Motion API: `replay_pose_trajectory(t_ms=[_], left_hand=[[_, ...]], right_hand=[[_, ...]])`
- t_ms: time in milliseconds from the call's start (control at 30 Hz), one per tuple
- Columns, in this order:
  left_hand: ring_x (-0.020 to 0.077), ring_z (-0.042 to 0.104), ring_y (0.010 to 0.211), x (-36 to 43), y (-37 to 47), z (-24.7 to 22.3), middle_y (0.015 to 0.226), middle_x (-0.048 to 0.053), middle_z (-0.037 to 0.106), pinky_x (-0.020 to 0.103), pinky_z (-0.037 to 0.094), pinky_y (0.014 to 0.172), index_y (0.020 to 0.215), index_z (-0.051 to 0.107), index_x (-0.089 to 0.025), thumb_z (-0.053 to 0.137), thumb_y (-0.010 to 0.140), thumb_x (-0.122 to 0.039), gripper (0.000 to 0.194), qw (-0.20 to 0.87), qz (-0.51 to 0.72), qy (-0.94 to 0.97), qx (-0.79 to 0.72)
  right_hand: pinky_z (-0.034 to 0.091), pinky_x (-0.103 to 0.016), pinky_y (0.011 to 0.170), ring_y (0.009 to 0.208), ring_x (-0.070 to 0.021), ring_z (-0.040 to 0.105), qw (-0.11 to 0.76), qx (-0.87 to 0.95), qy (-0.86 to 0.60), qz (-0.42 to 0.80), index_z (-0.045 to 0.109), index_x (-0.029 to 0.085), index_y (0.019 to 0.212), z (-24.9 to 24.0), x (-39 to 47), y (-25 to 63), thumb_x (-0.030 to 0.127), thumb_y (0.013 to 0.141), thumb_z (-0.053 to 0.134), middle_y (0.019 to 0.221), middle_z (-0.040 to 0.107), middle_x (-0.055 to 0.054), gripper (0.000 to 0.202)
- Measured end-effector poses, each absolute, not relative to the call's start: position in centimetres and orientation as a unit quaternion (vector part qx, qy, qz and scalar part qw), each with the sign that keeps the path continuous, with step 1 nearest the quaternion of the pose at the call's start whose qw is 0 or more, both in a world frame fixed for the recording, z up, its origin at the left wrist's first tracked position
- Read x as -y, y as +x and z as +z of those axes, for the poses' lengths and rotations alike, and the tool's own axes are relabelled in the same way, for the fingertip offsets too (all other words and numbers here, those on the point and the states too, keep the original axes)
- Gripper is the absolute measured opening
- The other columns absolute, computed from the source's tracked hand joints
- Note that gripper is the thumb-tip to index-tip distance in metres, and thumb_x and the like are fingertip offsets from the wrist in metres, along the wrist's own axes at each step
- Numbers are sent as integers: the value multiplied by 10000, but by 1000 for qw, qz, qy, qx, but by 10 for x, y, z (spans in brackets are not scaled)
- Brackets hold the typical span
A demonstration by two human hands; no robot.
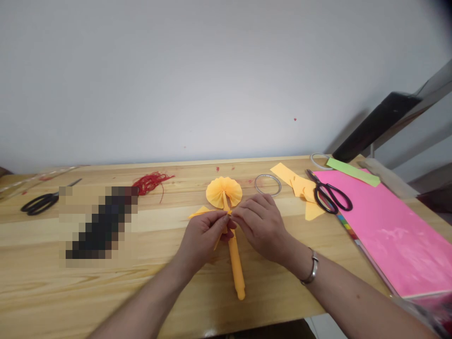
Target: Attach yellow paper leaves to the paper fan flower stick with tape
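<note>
A pleated orange paper fan [216, 192] opens out in a rounded shape just beyond my fingers. Below it, a rolled orange paper tube [236, 263] runs down toward me. Between them, my left hand [203, 233] and my right hand [263, 226] meet with fingertips pinched together on the orange paper at the narrow join. The exact spot they grip is mostly hidden by the fingers. Another pointed piece of orange paper [201, 211] sticks out to the left, behind my left hand.
Black-handled scissors [330, 197] lie at right beside orange paper scraps [302, 187] and a pink paper pack [391, 235] with a green strip [353, 172]. A silvery ring [257, 185] and red threads [150, 182] lie farther back. More scissors [40, 204] and a blurred-out object [100, 226] are left.
</note>
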State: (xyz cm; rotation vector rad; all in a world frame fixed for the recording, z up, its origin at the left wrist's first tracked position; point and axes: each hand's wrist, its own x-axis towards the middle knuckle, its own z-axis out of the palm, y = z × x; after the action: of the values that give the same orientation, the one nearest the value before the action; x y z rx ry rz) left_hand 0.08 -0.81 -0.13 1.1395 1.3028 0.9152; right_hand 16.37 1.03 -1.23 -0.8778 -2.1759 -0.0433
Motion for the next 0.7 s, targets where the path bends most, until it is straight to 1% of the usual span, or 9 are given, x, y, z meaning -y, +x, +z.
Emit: replay_pose_trajectory(t_ms=[200,500,633,700], left_hand=[[109,589,570,10,0,-1,650,-1,659,206,505,568,716,704,-181,575,781,-284,178,529,377,514,-561],[113,575,590,10,-1,-9,662,2,631,216,492,571,720,668,-175,538,811,-306,206,502,388,559,-533],[103,527,575,12,-2,-8,610,-8,582,198,454,549,724,666,-171,512,830,-284,218,466,391,603,-516],[101,509,567,14,-2,-4,587,-13,559,193,436,535,691,651,-168,513,824,-273,218,462,396,608,-509]], right_hand=[[346,-324,719,771,-154,524,382,855,-351,-15,598,164,793,-11,-10,163,178,873,523,757,650,-26,111],[356,-324,734,780,-153,508,369,864,-342,-4,575,165,817,-13,-9,165,110,862,503,775,642,-19,101],[369,-317,741,796,-150,503,369,871,-324,-5,565,162,867,-11,-9,164,88,860,498,800,643,-14,100],[377,-317,750,814,-149,509,367,880,-302,-16,560,160,874,-9,-10,165,74,862,484,811,643,-17,117]])
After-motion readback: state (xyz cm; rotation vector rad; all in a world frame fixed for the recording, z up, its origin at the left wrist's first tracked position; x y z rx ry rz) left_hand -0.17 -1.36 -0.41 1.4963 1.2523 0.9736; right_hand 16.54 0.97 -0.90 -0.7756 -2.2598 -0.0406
